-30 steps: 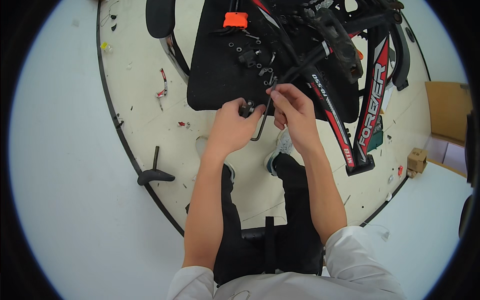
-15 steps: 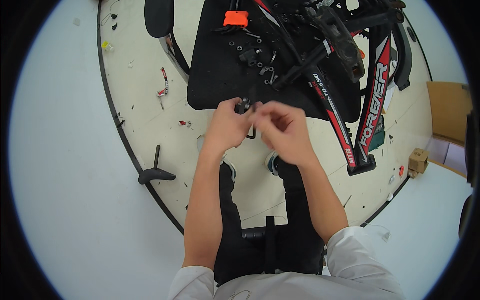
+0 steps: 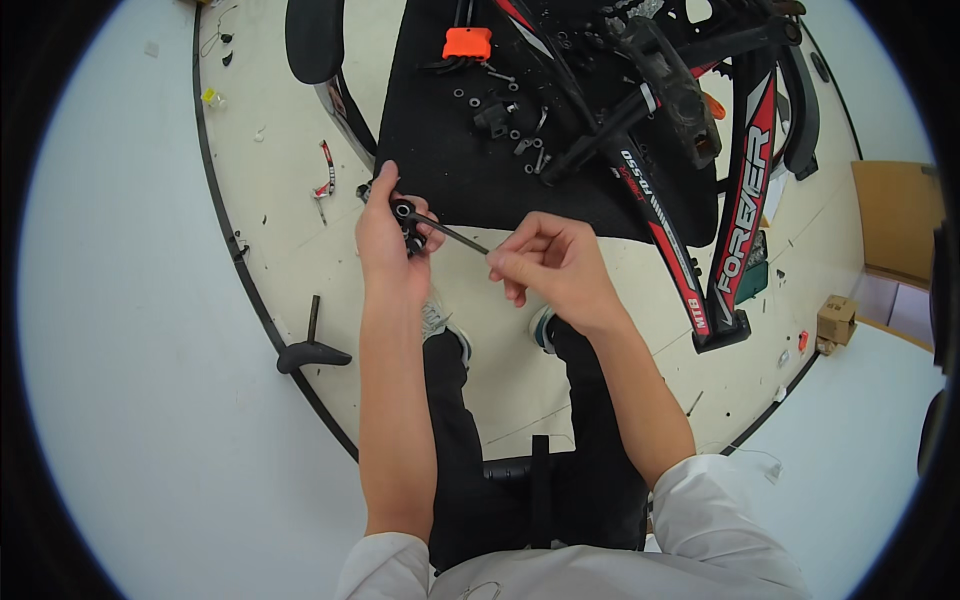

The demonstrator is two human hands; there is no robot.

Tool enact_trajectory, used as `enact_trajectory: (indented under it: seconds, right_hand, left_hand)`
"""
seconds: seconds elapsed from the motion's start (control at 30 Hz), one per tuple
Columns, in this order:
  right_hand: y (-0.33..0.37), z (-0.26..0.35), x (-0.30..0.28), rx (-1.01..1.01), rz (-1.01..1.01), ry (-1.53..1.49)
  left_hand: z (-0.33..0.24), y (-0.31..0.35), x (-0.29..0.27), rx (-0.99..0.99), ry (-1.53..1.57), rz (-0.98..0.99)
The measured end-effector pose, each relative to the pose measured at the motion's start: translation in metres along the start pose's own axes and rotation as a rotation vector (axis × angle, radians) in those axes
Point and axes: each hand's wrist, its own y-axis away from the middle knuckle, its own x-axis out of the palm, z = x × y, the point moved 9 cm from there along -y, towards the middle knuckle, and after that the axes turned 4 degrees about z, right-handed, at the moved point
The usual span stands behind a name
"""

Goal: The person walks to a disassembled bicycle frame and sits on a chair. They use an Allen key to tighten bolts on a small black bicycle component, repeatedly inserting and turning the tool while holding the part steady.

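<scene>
My left hand (image 3: 385,245) is wrapped round a small black metal bike part (image 3: 414,243) with round holes or bolt heads, left of the chair seat's near edge. The palm and fingers hide much of it. A long dark hex key (image 3: 450,233) runs from that part toward the right. Its near end is pinched between the thumb and fingertips of my right hand (image 3: 562,268). The far end meets the part; whether it sits inside a bolt is too small to tell. Both hands are above the floor, in front of the seat.
The black chair seat (image 3: 430,165) carries small bolts, nuts and black fittings, and an orange piece (image 3: 467,43). A black, red and white bike frame (image 3: 745,220) lies across its right side. On the floor are a bike saddle (image 3: 313,356) and a cardboard box (image 3: 836,320).
My left hand has moved left with the black part and turned it. My right hand has drawn apart from it, and the hex key now spans the gap between them.
</scene>
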Motion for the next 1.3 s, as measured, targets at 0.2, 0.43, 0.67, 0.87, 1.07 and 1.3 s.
enact_trajectory:
  seconds: [0.2,0.43,0.67,0.87,1.07,1.3]
  right_hand:
    - [0.009,0.007,0.029,-0.019,0.178,-0.086]
    - [0.011,0.016,0.024,-0.150,0.150,0.003]
    - [0.014,0.021,0.028,-0.185,0.149,0.309]
    - [0.015,0.029,0.017,-0.330,0.038,0.272]
    - [0.011,0.027,-0.006,-0.217,-0.200,0.449]
    - [0.008,0.001,0.012,0.056,0.077,0.572]
  left_hand:
    - [-0.021,0.004,0.001,0.257,-0.464,-0.103]
    - [0.014,0.005,0.033,0.130,-0.728,0.216]
    - [0.026,0.005,0.039,0.130,-0.994,0.309]
    - [0.029,0.009,0.036,-0.050,-0.677,0.299]
    - [0.025,0.016,0.038,-0.141,-0.456,0.276]
    - [-0.002,0.001,0.009,0.108,-0.338,-0.010]
